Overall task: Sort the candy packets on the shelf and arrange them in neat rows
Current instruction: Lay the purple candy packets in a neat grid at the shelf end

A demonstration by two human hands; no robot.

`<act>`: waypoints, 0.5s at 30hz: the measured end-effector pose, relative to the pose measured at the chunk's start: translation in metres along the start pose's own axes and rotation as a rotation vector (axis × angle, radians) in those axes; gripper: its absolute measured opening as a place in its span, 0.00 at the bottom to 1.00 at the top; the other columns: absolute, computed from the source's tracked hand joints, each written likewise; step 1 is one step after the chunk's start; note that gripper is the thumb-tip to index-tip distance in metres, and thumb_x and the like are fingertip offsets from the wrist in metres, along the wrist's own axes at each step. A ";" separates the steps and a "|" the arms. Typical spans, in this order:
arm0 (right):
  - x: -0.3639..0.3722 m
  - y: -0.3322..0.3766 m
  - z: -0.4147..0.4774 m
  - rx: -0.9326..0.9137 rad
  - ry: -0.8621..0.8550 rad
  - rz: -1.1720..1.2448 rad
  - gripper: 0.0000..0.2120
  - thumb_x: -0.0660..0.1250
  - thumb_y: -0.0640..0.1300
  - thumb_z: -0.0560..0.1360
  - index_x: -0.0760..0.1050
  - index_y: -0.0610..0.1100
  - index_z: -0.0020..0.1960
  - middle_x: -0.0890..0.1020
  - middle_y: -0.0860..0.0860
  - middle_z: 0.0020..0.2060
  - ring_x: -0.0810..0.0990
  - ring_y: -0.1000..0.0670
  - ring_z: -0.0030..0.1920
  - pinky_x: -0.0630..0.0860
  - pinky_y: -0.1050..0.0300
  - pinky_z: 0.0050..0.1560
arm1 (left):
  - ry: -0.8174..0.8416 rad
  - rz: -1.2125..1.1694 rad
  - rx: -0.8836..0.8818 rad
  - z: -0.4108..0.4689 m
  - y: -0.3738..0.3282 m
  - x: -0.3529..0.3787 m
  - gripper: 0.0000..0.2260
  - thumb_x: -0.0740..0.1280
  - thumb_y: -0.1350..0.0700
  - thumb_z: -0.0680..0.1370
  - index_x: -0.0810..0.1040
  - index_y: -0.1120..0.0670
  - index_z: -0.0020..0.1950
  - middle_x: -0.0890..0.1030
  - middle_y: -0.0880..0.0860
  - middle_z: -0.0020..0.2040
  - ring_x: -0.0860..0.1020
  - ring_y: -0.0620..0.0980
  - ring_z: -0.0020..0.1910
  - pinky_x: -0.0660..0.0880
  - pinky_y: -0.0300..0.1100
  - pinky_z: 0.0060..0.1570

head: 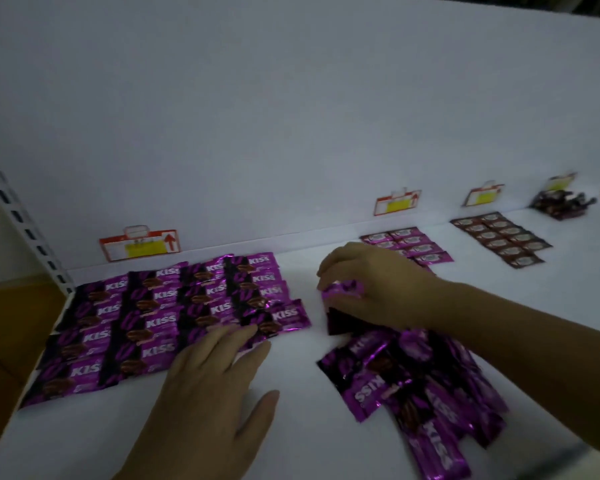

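Purple KISS candy packets lie in neat overlapping rows [160, 320] on the left of the white shelf [291, 403]. A loose heap of the same packets [420, 386] sits to the right of them. My left hand [208, 386] lies flat with straight fingers, its fingertips touching the lowest packet of the right-hand row [284, 317]. My right hand [371, 285] reaches in from the right and pinches one purple packet [342, 289] just above the heap's far end.
Behind my right hand lie a small block of pink packets [416, 244] and rows of brown packets [503, 239], with a dark pile [561, 202] beyond. Price tags [139, 244] line the white back wall. A slotted upright [25, 223] marks the shelf's left end.
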State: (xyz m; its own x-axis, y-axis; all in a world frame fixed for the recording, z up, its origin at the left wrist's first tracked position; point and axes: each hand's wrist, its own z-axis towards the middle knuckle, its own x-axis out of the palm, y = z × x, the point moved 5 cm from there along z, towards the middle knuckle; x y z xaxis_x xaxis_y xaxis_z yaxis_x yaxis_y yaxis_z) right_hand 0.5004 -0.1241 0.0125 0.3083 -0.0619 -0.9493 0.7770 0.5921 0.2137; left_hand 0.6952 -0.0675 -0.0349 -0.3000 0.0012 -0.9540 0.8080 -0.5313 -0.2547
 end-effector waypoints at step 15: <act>-0.022 -0.024 -0.099 0.284 0.066 -0.015 0.10 0.67 0.55 0.72 0.80 0.50 0.43 0.79 0.56 0.37 0.75 0.58 0.38 0.68 0.67 0.38 | -0.074 -0.189 0.239 0.039 -0.082 0.017 0.19 0.61 0.33 0.70 0.71 0.40 0.56 0.69 0.36 0.48 0.68 0.36 0.48 0.68 0.31 0.47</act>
State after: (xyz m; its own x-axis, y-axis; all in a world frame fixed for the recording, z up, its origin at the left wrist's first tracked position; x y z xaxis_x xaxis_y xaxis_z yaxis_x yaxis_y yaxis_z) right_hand 0.4204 -0.0572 0.0057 0.2658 -0.0108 -0.9640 0.9066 0.3426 0.2462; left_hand 0.6037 -0.0573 -0.0240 -0.4766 0.0617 -0.8769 0.5947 -0.7120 -0.3734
